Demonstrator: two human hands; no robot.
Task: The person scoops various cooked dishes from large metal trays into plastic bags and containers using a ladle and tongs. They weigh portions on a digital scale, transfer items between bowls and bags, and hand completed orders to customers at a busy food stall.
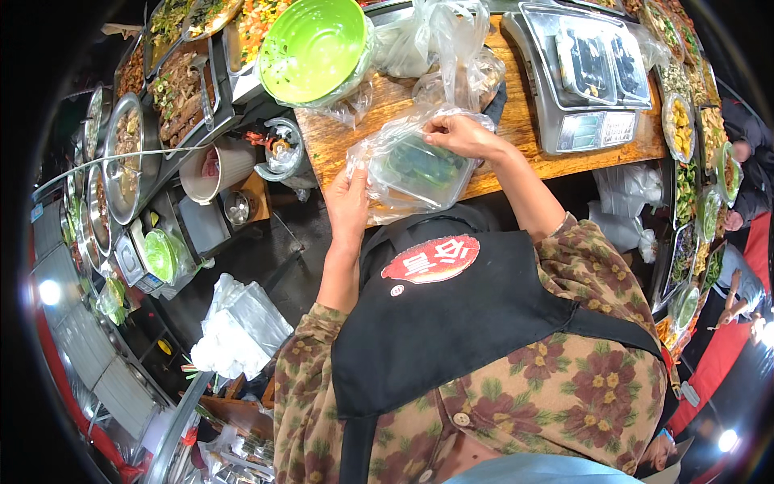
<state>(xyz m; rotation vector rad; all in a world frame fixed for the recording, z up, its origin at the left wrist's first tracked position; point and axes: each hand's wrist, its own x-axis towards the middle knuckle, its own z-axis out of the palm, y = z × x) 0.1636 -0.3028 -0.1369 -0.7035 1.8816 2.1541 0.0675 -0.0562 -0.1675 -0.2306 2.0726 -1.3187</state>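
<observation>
A clear plastic container (423,166) with green food inside sits in a thin clear plastic bag (378,142) at the front edge of the wooden table (331,142). My left hand (349,202) pinches the left side of the bag between thumb and fingers. At the bag's upper right, my right hand (462,138) grips the plastic with bent fingers. The container appears to rest at the table edge, close to my black apron (447,320). Glare on the plastic blurs the food's details.
Behind the bag stand a green bowl (317,51) and knotted plastic bags (450,60). A digital scale (586,78) carrying lidded plastic containers (595,60) is at right. Trays of food line both sides, with a gas burner canister (281,148) at left. Other people are at far right.
</observation>
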